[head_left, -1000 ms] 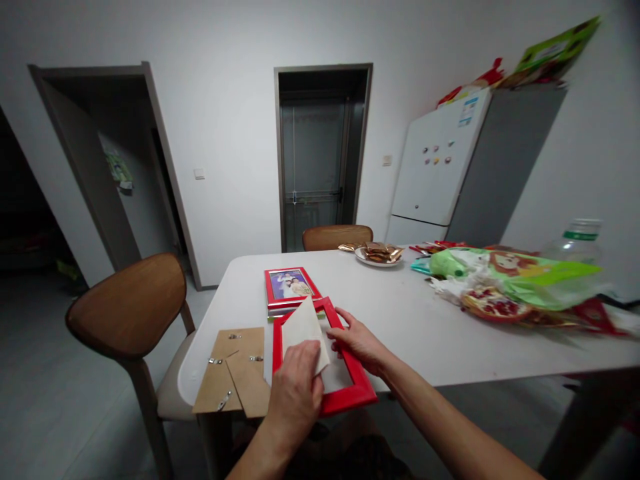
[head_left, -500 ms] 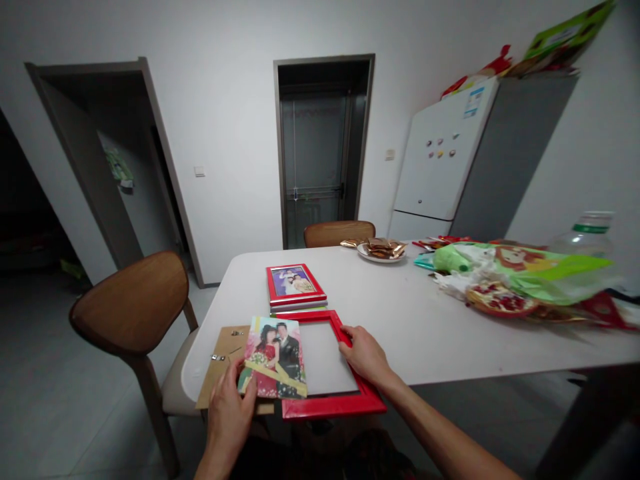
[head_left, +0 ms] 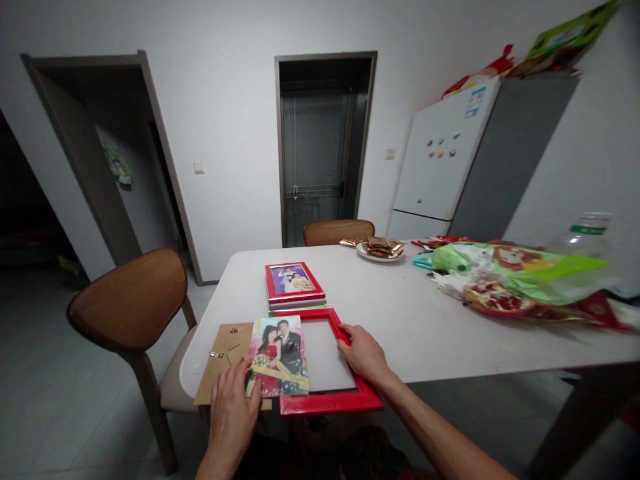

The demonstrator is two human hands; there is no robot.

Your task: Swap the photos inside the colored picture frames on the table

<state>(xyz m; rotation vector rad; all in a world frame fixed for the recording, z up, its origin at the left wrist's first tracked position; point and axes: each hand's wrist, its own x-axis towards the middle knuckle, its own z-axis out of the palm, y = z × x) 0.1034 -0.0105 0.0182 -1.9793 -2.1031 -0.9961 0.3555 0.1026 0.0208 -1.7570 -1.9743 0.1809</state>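
Observation:
A wedding photo (head_left: pixel 283 353) of a couple in red and dark clothes, with a yellow band across its lower part, overlaps the left part of a red picture frame (head_left: pixel 333 405). My left hand (head_left: pixel 233 407) is at the photo's lower left edge, its thumb on the print and its fingers bent over the edge; their undersides are hidden. My right hand (head_left: pixel 365 357) grips the frame's right side, thumb on top. Under the photo and my left hand lies a brown backing board (head_left: pixel 213 373) with metal clips, partly covered.
Behind the frame lies a stack of frames, topped by a red framed photo (head_left: pixel 295 280). Farther back stands a plate (head_left: pixel 383 252) of gold-wrapped packets. A cut pomegranate (head_left: pixel 497 299) and a green bag (head_left: pixel 560 277) sit at right. A wooden chair (head_left: pixel 130 300) stands left.
The photo has shifted slightly right and turned more upright. My left hand has moved a little right with it, its fingers lower along the edge. My right hand stays on the frame.

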